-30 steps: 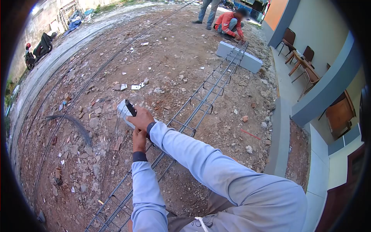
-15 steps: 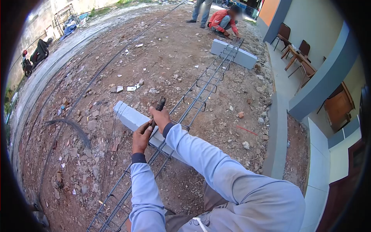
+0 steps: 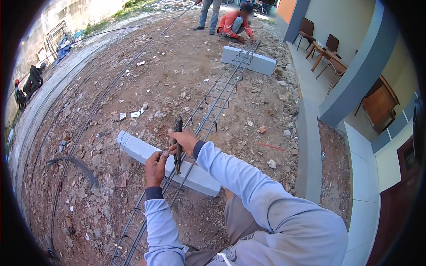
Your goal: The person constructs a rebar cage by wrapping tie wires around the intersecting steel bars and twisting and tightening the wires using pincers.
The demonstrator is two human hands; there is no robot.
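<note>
My right hand (image 3: 186, 142) is closed around a pair of dark pliers (image 3: 178, 153), held nearly upright with the lower end by the steel bars. To its left, my left hand (image 3: 155, 169) is pinched shut at the side of the cage; whatever it holds is too small to make out. Under both hands runs a long rebar cage (image 3: 216, 103) of straight bars with square stirrups. It rests across a pale grey block (image 3: 138, 148) near me and a second pale block (image 3: 262, 64) farther off.
A person in a red top (image 3: 231, 24) squats at the cage's far end, with another person's legs (image 3: 208, 15) beside them. Long bars (image 3: 111, 84) and a bundle of thin wire (image 3: 82, 167) lie at left. A raised kerb (image 3: 310, 150) and a pillar (image 3: 361, 66) stand at right.
The pliers have swung from slanted to nearly upright, their lower end now showing between my hands. My left hand has separated slightly from my right. The whole view has shifted a little.
</note>
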